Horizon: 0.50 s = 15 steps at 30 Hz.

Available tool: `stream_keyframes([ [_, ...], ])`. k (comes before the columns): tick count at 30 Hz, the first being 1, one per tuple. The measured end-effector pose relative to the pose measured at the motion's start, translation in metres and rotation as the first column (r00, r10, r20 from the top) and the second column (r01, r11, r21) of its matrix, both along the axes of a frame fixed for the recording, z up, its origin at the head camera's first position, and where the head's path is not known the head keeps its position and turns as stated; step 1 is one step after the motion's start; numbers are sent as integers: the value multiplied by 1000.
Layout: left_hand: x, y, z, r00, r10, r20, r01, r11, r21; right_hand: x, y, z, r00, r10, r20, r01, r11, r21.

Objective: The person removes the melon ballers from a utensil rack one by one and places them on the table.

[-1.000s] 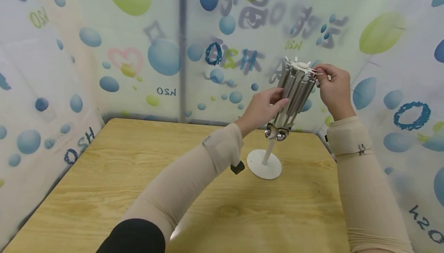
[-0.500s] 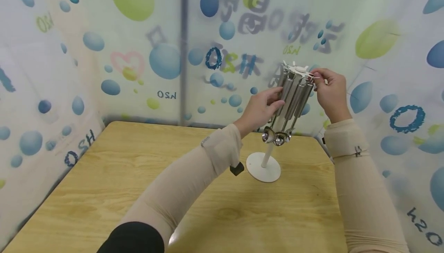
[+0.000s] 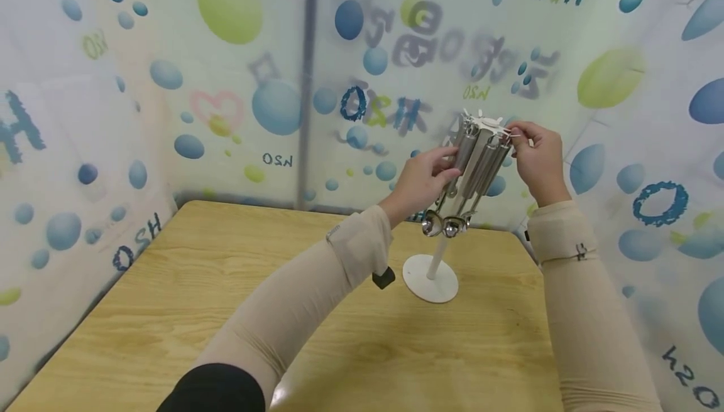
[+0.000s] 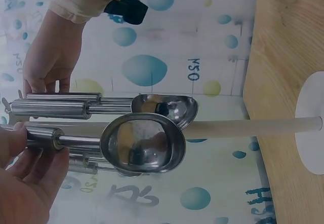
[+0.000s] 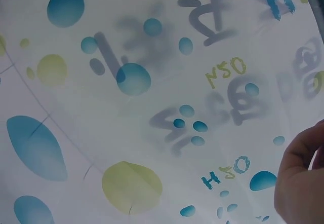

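Observation:
Several shiny metal ice cream scoops (image 3: 452, 227) hang bowls-down from a white rotating rack (image 3: 488, 125) on a slim pole with a round base (image 3: 418, 283). My left hand (image 3: 420, 179) holds a scoop's tubular handle between thumb and fingers. In the left wrist view that scoop's oval bowl (image 4: 144, 143) faces the camera, other scoops behind it. At the rack's right edge, my right hand (image 3: 540, 159) pinches one of the white hooks near the top of a scoop. Only part of the right hand (image 4: 53, 57) shows in the left wrist view, beyond the handles.
The stand is on a wooden table (image 3: 317, 311), toward its far right side. Close behind the table hangs a pale curtain (image 3: 226, 129) printed with blue and green dots and letters. A black wrist piece (image 3: 383, 277) sits under the left forearm, near the base.
The head view has tilted up a little, so everything sits lower. The hanging scoops have shifted slightly left around the pole, while both hands keep about the same hold.

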State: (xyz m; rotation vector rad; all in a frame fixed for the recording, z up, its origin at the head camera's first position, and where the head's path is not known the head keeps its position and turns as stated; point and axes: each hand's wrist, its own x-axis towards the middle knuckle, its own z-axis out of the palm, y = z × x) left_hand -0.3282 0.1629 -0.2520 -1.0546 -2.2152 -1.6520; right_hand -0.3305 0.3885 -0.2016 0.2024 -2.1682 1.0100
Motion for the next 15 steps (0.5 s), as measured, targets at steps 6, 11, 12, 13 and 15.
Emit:
stream_keyframes([
  [6, -3, -4, -7, 1000, 20, 1, -20, 1000, 0, 1, 1, -1, 1000, 2, 10, -2, 1000, 2],
  [11, -7, -11, -14, 1000, 18, 19, -18, 1000, 18, 1, 1, -1, 1000, 6, 5, -6, 1000, -2],
  [12, -7, -12, -15, 1000, 20, 19, -21, 1000, 19, 1, 1, -1, 1000, 9, 6, -9, 1000, -4],
  [13, -8, -14, -17, 1000, 25, 19, -26, 999, 19, 0, 2, -2, 1000, 13, 7, -13, 1000, -6],
  [15, -9, -17, -20, 999, 42, 17, -43, 999, 12, 0, 2, -2, 1000, 21, 11, -21, 1000, -10],
])
